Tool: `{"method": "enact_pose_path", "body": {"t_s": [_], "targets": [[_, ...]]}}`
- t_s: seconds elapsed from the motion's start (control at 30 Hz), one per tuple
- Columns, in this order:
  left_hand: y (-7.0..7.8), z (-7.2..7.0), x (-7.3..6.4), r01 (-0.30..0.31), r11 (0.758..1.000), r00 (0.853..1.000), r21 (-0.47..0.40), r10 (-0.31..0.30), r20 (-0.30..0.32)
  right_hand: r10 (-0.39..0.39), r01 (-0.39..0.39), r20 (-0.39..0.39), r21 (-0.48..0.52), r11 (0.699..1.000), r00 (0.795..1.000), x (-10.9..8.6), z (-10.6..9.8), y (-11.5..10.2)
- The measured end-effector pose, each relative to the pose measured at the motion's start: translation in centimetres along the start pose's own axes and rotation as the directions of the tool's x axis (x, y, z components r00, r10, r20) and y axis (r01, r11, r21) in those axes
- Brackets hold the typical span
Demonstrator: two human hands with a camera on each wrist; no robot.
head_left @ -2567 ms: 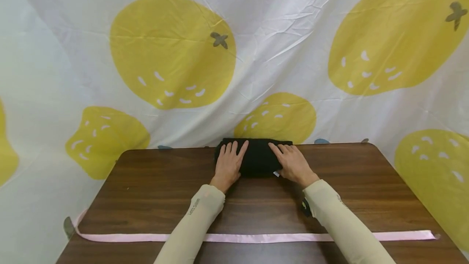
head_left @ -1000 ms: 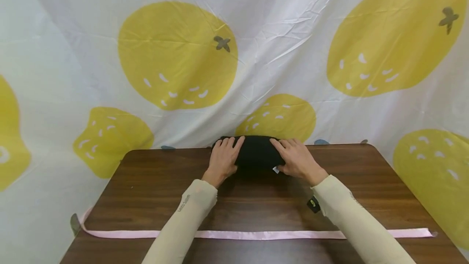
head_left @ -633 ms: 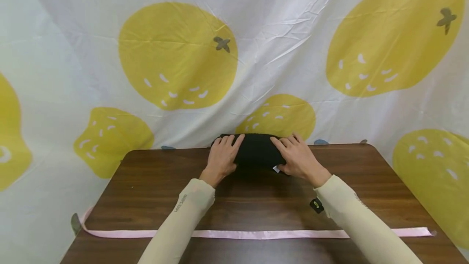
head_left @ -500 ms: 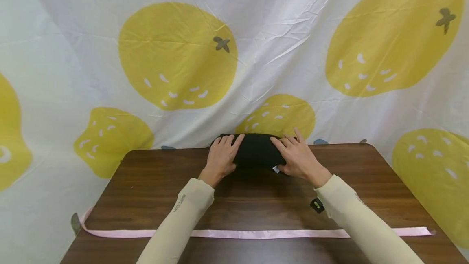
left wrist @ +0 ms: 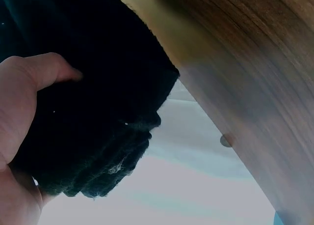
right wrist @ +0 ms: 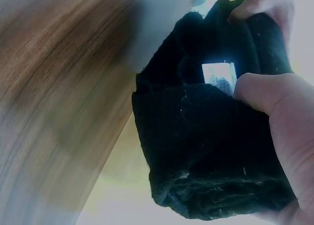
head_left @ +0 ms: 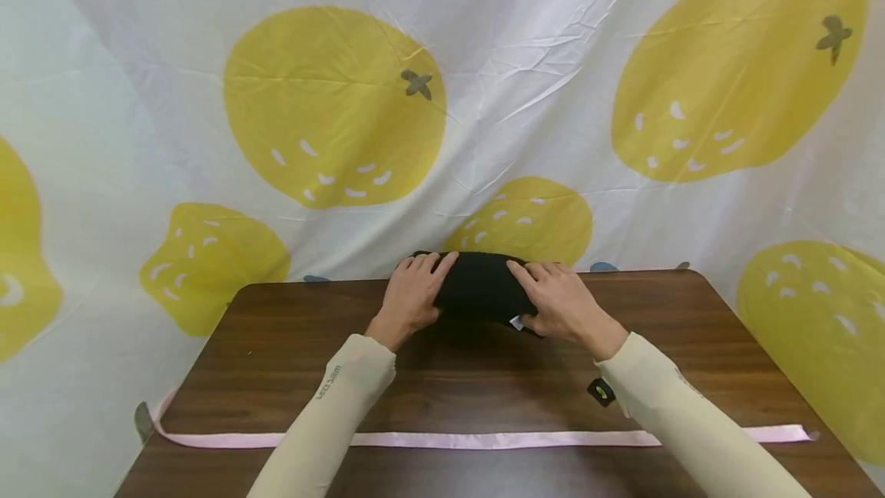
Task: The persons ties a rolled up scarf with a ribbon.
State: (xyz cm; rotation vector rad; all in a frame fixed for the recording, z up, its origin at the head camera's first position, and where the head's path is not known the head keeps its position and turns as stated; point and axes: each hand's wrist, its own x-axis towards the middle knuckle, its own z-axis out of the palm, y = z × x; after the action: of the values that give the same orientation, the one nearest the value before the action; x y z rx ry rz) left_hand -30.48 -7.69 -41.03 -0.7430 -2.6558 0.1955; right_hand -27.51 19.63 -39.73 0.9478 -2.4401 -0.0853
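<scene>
Between my two hands is a folded black cloth (head_left: 484,287) at the table's far edge, its layers stacked in a thick bundle. My left hand (head_left: 412,290) grips its left end, the thumb on the near face (left wrist: 108,97) and the fingers over the top. At the other end my right hand (head_left: 561,300) holds it the same way, with the thumb beside a small white label (right wrist: 220,76). Fuzzy folded edges (right wrist: 211,185) show in the right wrist view. The bundle looks tilted up, with a shadow beneath. Some fingertips are hidden behind it.
A long pink ribbon (head_left: 491,440) lies straight across the brown wooden table (head_left: 311,375), its left end curling past the table's edge. Both forearms pass over it. A white curtain (head_left: 525,98) with yellow fruit prints hangs right behind the table.
The cloth has gone from lying flat under my hands to being gripped and tilted up. Both forearms have spread slightly outward. A raised right finger has come back down. The ribbon lies as before.
</scene>
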Motion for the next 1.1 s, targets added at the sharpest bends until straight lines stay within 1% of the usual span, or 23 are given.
{"method": "enact_pose_path", "body": {"t_s": [0.13,0.37,0.67,0.87,0.97,1.1], "targets": [[-0.3,-0.1,-0.2,-0.014,1.000,1.000,-0.018,0.014,-0.003,0.000,0.000,-0.009,-0.012,1.000,1.000,0.0,-0.4,-0.6],[-0.8,-0.1,-0.5,-0.044,0.998,0.998,-0.035,0.043,-0.042,0.006,-0.008,-0.036,-0.050,0.999,0.999,-0.1,-1.2,-1.8],[-1.4,0.0,-0.8,-0.088,0.995,0.991,-0.043,0.084,-0.100,0.047,-0.047,-0.007,-0.121,0.991,0.999,-0.3,-2.7,-4.0],[-1.7,0.4,-0.9,-0.133,0.989,0.977,-0.056,0.122,-0.173,0.028,-0.034,-0.046,-0.142,0.989,0.999,-0.6,-3.6,-5.7],[-1.9,0.6,-1.0,-0.152,0.986,0.968,-0.074,0.133,-0.213,0.029,-0.037,-0.052,-0.151,0.988,0.998,-0.8,-3.9,-6.3],[-2.0,0.8,-1.0,-0.181,0.978,0.957,-0.107,0.150,-0.249,0.020,-0.030,-0.059,-0.174,0.984,0.998,-1.0,-4.4,-7.1]]}}
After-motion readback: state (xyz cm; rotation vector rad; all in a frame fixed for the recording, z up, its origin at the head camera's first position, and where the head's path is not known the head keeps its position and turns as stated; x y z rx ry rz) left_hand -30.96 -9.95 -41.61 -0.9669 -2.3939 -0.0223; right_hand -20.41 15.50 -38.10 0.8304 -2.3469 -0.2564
